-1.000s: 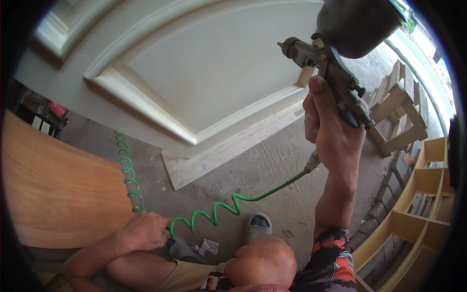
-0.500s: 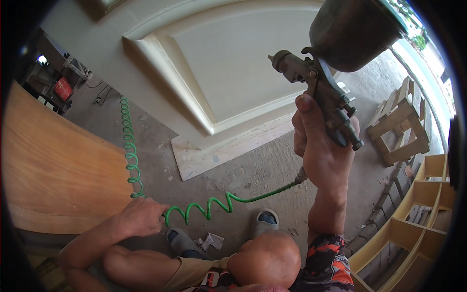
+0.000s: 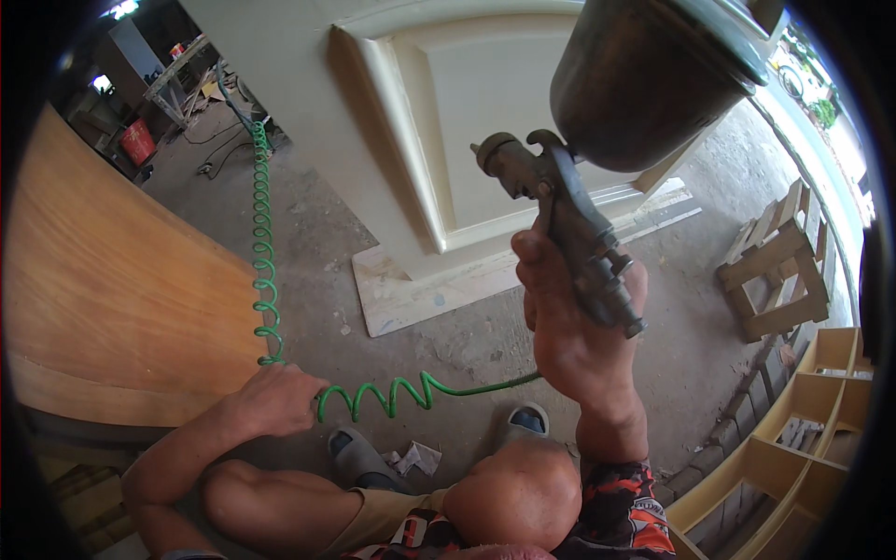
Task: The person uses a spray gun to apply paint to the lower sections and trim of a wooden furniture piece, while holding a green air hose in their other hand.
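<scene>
The right hand (image 3: pixel 577 343) is gripping a spray gun (image 3: pixel 577 224); the left hand (image 3: pixel 273 401) is probably squeezing a green coiled hose (image 3: pixel 471 392).

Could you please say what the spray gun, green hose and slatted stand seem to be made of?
The spray gun looks like worn metal, from its dull grey-brown sheen and rear knobs. The green hose is probably smooth plastic, as its even coils look slightly shiny. The slatted stand seems bare wood, its boards matte and pale brown.
</scene>
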